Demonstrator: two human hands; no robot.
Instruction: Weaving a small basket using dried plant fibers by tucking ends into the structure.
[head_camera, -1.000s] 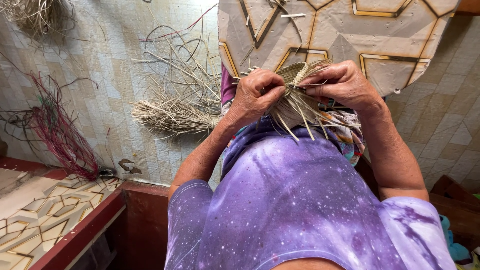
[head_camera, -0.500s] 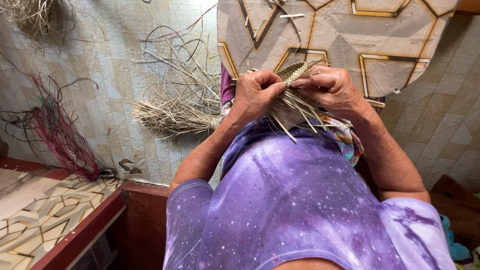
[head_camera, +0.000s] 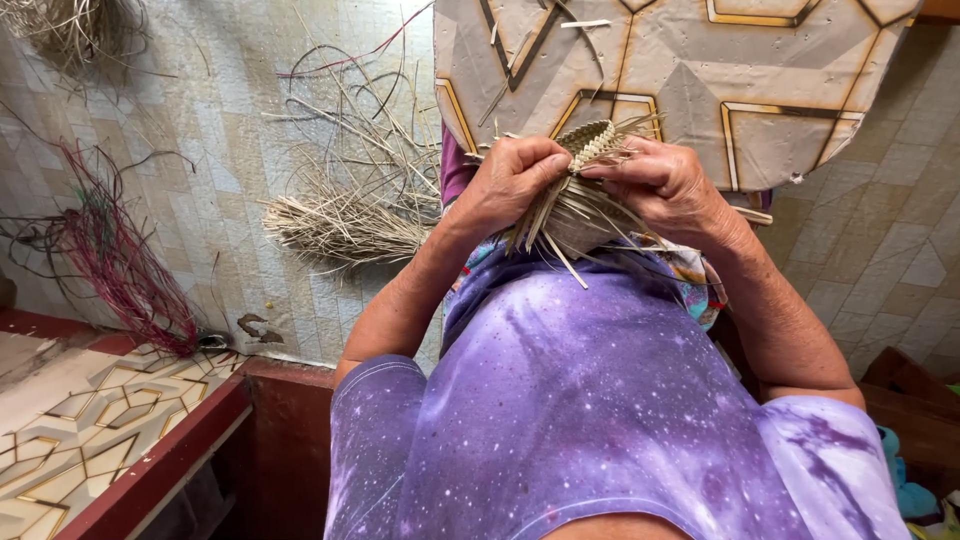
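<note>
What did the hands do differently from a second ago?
The right hand slid in along the woven straw piece toward the left hand, so both now pinch it close together. Nothing was let go. The loose straw bundle and red strands on the floor stayed put.

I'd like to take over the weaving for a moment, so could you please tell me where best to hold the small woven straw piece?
Probably take the woven straw piece by its tight plaited band, one side each from left and right, as the left hand and right hand do. The loose strands hanging below offer no firm grip.
</note>
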